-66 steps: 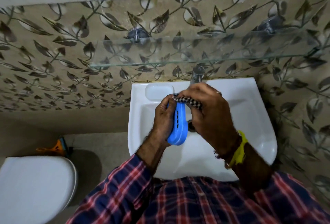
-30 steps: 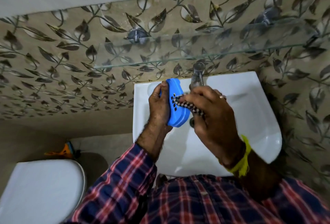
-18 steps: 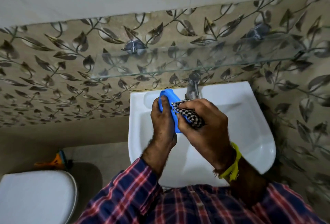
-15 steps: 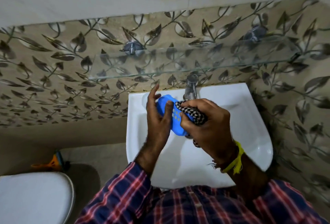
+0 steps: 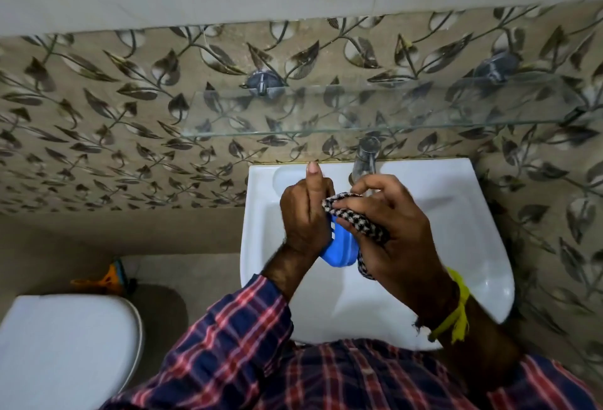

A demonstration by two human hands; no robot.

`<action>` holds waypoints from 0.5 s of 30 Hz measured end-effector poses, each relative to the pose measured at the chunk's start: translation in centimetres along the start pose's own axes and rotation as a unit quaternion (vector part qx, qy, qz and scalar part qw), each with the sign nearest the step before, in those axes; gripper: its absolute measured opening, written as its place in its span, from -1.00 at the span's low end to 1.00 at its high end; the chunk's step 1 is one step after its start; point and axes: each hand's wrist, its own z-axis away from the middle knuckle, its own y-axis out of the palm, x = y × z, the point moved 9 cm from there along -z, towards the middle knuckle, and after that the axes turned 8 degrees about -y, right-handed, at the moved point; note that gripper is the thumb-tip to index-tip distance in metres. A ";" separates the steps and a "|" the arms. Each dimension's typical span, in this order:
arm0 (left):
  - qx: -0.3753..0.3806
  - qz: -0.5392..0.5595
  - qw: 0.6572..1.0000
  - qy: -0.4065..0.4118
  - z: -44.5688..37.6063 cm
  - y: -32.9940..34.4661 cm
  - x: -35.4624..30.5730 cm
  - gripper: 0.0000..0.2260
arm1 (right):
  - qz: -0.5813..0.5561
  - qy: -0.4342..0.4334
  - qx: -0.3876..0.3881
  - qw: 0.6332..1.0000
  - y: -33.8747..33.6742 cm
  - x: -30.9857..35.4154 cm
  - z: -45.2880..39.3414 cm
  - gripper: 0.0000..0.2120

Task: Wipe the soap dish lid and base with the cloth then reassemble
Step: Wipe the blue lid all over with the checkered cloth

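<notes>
Wiping's mid-way imo: left hand [image 5: 305,213] grips blue dish part [image 5: 339,251] at frame centre, right hand [image 5: 391,230] pinches cloth [image 5: 355,220] on it. Other half unseen, reassembly not done.

The soap dish [image 5: 339,251] at frame centre is bright blue. The cloth [image 5: 354,220] over it is checked black and white. The basin [image 5: 463,230] behind is plain white, as is the toilet lid [image 5: 65,344] at lower left. Both sleeves [image 5: 228,347] along the bottom edge are navy plaid with red and pink lines. A yellow thread [image 5: 456,308] circles the wrist at lower right. The wall tiles [image 5: 98,115] across the middle are beige with dark grey-brown leaves and vines. An orange object [image 5: 104,279] sits at left.
</notes>
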 end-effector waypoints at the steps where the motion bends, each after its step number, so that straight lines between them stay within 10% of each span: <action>1: -0.012 -0.007 1.000 0.007 0.0 -0.2 0.1 -0.47 | 0.009 -0.001 0.001 1.000 0.0 0.1 0.1 -0.75; 15: -0.067 0.050 0.993 -0.078 0.0 -0.6 1.1 -0.44 | 0.056 -0.009 -0.033 0.998 -0.2 0.5 0.5 -0.72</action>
